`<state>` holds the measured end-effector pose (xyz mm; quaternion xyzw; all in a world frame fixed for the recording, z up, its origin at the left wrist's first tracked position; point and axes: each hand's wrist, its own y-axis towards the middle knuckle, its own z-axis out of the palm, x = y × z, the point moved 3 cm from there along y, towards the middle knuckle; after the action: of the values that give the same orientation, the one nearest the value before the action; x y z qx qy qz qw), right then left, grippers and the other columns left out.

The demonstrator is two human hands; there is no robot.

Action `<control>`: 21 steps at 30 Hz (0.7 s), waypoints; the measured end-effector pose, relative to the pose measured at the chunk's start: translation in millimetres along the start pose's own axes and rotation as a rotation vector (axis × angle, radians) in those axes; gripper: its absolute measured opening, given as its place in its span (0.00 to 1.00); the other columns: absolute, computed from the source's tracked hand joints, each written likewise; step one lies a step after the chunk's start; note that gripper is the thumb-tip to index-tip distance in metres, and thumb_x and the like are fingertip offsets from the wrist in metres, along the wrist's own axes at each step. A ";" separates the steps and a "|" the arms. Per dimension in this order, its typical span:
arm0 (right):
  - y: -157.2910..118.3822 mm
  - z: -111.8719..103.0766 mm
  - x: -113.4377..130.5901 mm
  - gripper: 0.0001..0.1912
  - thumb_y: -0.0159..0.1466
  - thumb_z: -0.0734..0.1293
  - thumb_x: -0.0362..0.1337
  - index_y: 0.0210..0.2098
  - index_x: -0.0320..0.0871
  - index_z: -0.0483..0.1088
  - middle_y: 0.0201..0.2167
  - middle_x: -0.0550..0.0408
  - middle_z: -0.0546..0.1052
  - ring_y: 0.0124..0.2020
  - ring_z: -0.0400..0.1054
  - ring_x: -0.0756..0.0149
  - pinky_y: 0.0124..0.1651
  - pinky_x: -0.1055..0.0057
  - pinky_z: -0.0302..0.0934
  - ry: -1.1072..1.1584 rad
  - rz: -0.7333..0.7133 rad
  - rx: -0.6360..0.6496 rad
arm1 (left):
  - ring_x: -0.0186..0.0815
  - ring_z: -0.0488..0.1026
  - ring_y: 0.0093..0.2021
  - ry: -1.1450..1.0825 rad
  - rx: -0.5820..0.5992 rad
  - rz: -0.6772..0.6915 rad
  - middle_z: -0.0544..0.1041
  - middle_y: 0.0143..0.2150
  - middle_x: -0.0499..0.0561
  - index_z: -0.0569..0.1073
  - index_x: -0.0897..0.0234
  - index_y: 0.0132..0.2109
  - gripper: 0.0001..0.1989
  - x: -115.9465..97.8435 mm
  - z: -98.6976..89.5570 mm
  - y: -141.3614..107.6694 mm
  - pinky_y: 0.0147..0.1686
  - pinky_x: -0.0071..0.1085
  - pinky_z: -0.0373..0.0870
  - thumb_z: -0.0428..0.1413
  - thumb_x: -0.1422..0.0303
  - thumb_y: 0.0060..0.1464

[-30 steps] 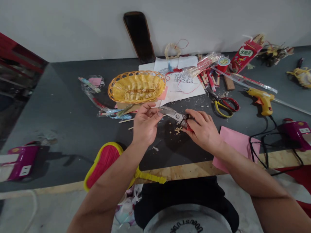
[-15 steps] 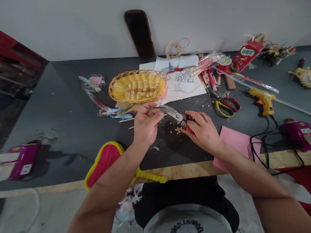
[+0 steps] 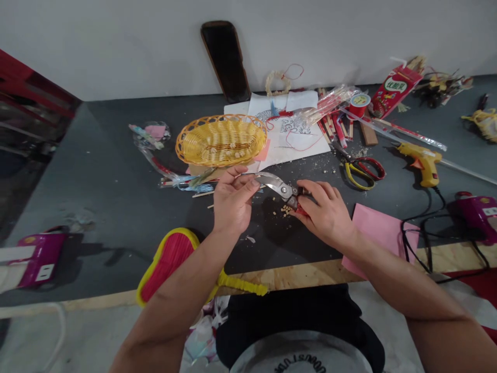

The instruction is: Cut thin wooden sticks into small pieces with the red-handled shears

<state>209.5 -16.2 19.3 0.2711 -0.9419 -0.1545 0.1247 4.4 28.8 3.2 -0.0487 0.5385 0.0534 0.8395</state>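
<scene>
Red-handled pruning shears (image 3: 275, 182) are held level above the table, blades pointing left. My right hand (image 3: 328, 211) is closed round their handles, which its fingers mostly cover. At the other end, the thumb and fingers of my left hand (image 3: 233, 199) close on the blade's tip end; whether a small piece is also between them is hidden. Below the shears lie several small, pale cut bits (image 3: 286, 211). Just behind my left hand stands a yellow woven basket (image 3: 186, 147) with a few pale pieces inside. Thin sticks (image 3: 202, 195) lie beside that hand.
Scissors (image 3: 359, 173) and a yellow glue gun (image 3: 421, 163) lie to the right, near a pink paper sheet (image 3: 375, 233) and black cables. A red-and-yellow paddle-shaped item (image 3: 169, 264) overhangs the front edge at left. A phone (image 3: 225, 62) leans on the wall behind printed papers (image 3: 298, 150).
Both hands and the shears keep almost the same pose. The whole view has shifted very slightly.
</scene>
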 end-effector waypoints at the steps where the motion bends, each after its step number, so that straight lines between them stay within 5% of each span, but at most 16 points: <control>1: 0.1 -0.2 0.2 0.08 0.69 0.67 0.43 0.39 0.46 0.75 0.58 0.47 0.74 0.51 0.66 0.51 0.44 0.57 0.63 -0.001 -0.003 0.002 | 0.30 0.76 0.28 0.006 -0.006 0.008 0.79 0.29 0.43 0.72 0.60 0.40 0.23 -0.3 0.3 0.0 0.32 0.28 0.73 0.74 0.67 0.38; 21: -2.4 0.3 -2.1 0.09 0.69 0.66 0.42 0.40 0.44 0.75 0.52 0.45 0.76 0.49 0.66 0.52 0.47 0.56 0.65 0.039 -0.065 0.033 | 0.29 0.76 0.28 0.170 -0.082 0.154 0.79 0.28 0.43 0.71 0.62 0.39 0.21 -6.6 3.4 -5.9 0.31 0.24 0.73 0.72 0.72 0.39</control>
<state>212.3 -16.9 17.9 0.3067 -0.9323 -0.1376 0.1333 5.6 23.1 10.8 -0.0457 0.6071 0.1353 0.7817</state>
